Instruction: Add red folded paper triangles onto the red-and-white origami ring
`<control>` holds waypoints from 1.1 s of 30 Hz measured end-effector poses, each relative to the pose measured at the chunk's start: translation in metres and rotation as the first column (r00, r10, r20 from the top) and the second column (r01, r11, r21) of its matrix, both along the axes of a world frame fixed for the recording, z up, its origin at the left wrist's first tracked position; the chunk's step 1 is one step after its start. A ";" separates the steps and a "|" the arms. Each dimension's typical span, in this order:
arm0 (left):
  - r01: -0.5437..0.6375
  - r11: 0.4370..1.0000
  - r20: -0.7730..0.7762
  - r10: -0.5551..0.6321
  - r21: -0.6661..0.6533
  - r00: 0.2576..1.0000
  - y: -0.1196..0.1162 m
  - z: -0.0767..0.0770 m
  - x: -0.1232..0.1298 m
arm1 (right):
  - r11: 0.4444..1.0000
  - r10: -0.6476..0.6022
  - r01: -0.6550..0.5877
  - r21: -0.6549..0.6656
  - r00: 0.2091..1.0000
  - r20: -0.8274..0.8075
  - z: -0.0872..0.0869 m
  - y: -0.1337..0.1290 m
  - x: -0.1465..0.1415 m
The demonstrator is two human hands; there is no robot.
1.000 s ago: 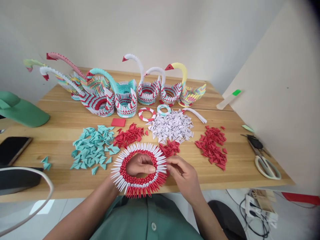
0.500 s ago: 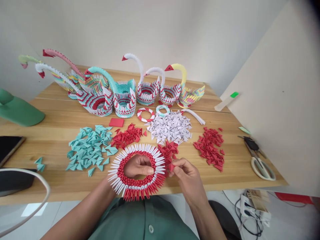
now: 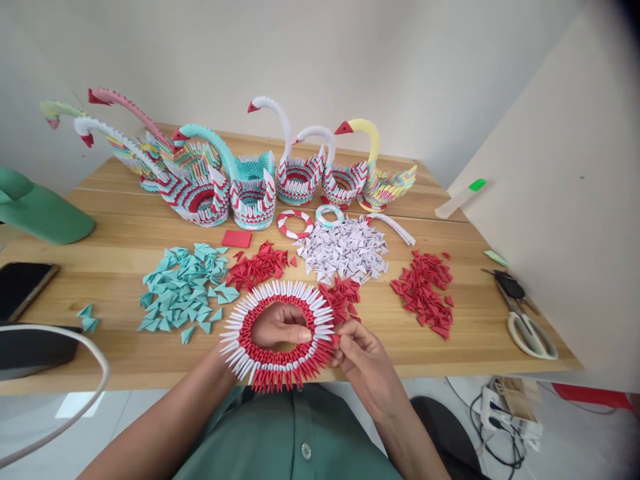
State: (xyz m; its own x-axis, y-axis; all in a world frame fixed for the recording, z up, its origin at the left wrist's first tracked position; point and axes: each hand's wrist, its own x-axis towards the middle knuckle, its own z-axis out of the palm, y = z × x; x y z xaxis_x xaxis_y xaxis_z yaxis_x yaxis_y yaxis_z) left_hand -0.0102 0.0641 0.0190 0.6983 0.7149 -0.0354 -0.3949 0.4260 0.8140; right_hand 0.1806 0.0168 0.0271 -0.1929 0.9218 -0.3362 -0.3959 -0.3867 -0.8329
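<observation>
The left hand [image 3: 281, 327] grips a spiky red-and-white folded-paper ring [image 3: 275, 367], thumb showing through its opening. At the ring's right edge, the right hand [image 3: 357, 347] pinches a small red folded-paper piece [image 3: 335, 341]. White paper triangles [image 3: 345, 250] lie piled beyond both hands.

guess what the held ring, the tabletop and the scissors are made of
Held ring: probably matte paper, with sharp folded points. Tabletop: wood or wood-look laminate, smooth-looking, with visible grain. Scissors: handles likely smooth plastic, evenly pale; blades partly covered, material unclear.
</observation>
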 end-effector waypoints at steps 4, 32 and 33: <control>0.025 1.000 -0.017 -0.025 -0.019 1.000 -0.001 0.002 0.001 | 0.998 0.014 -0.019 0.055 0.996 0.086 -0.003 0.000 0.001; -0.073 0.996 -0.196 0.062 -0.051 0.979 -0.002 0.003 0.002 | 0.979 -0.178 0.186 0.086 0.980 -0.088 -0.017 0.002 -0.005; -0.076 0.995 -0.201 0.061 -0.067 0.978 -0.002 0.002 0.002 | 0.981 -0.169 0.177 0.077 0.981 -0.100 -0.017 0.002 -0.005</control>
